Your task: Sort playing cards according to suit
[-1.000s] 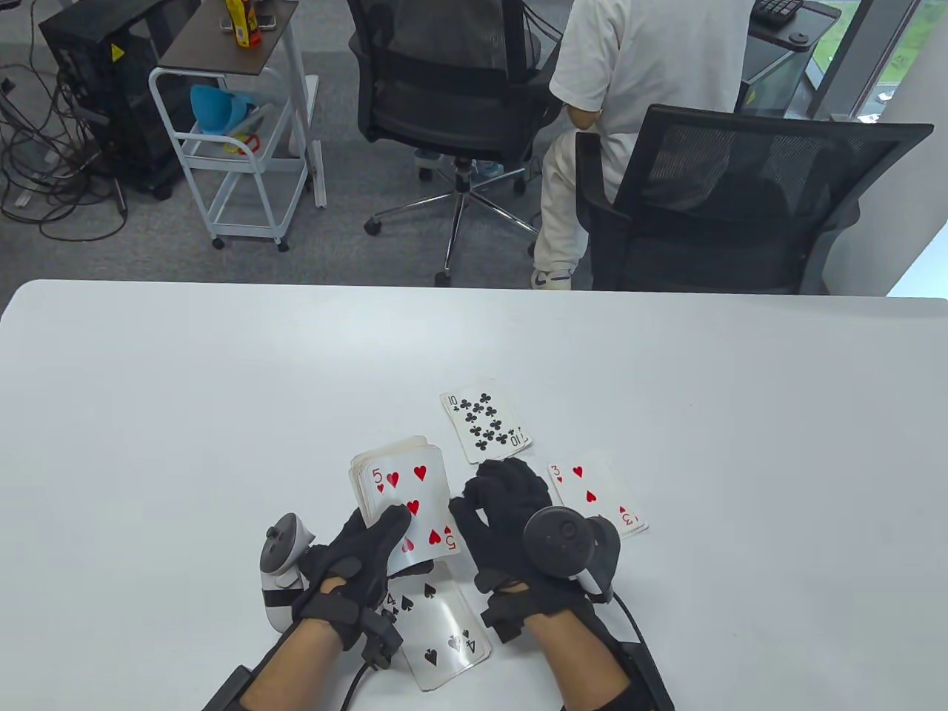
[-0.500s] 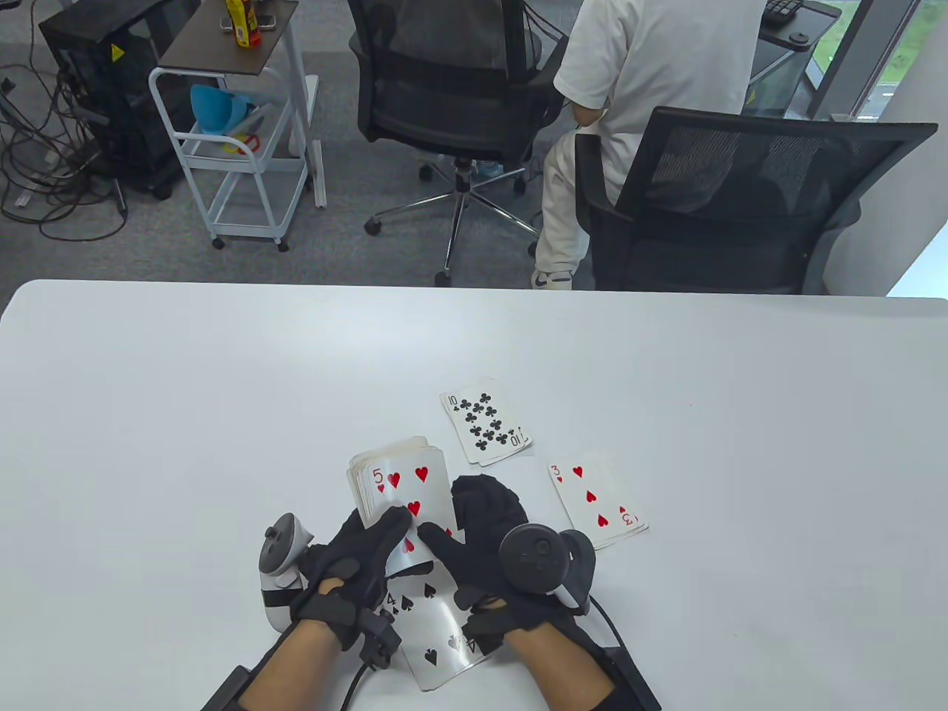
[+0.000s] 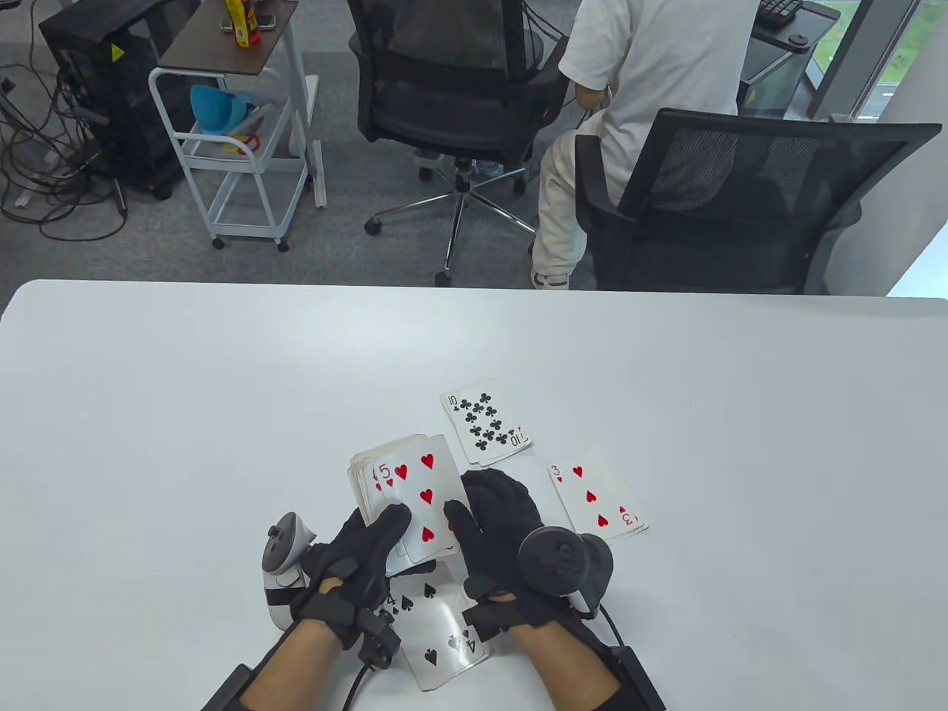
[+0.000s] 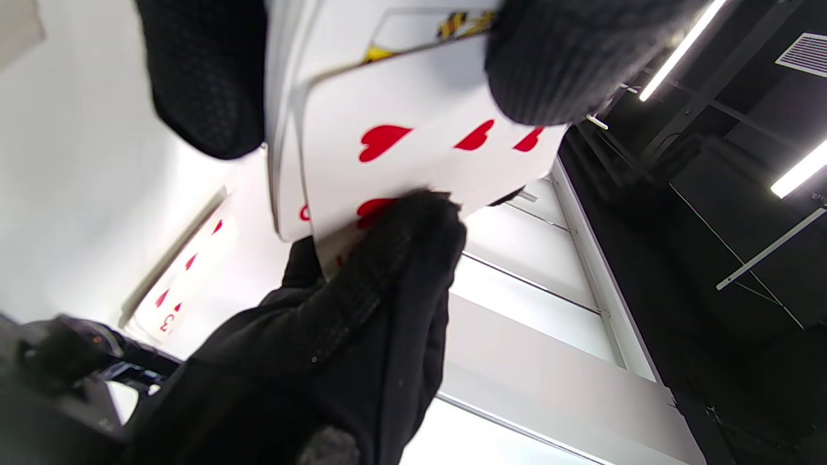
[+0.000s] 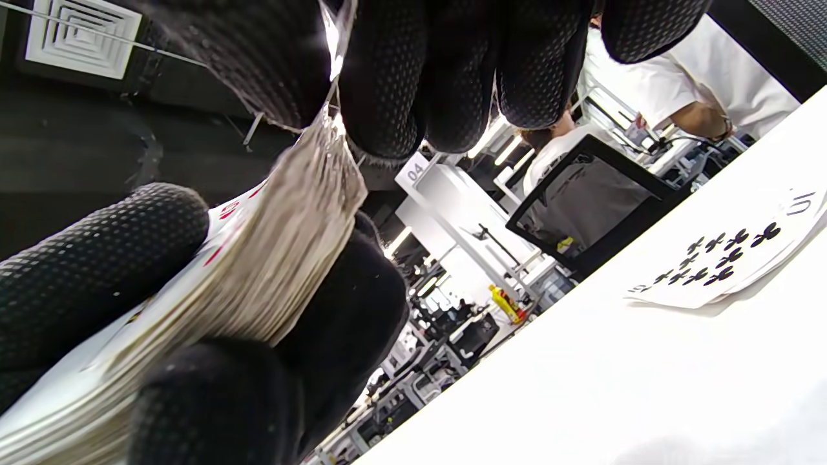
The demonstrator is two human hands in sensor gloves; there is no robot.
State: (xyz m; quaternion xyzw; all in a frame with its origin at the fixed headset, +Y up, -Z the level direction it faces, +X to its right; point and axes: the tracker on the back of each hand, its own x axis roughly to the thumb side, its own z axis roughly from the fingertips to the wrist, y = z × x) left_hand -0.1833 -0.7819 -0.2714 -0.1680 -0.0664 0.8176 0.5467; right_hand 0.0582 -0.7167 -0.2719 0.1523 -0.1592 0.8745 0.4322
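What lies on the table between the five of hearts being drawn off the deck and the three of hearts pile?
Nothing visible: only bare table separates the five of hearts, pinched by the right hand, from the three of hearts.

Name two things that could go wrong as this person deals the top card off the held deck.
The right hand pinches the five of hearts, which is slid only partly off the deck; a second card might drag along. The three of hearts pile lies close beside that hand, so its tracker could brush and scatter it.
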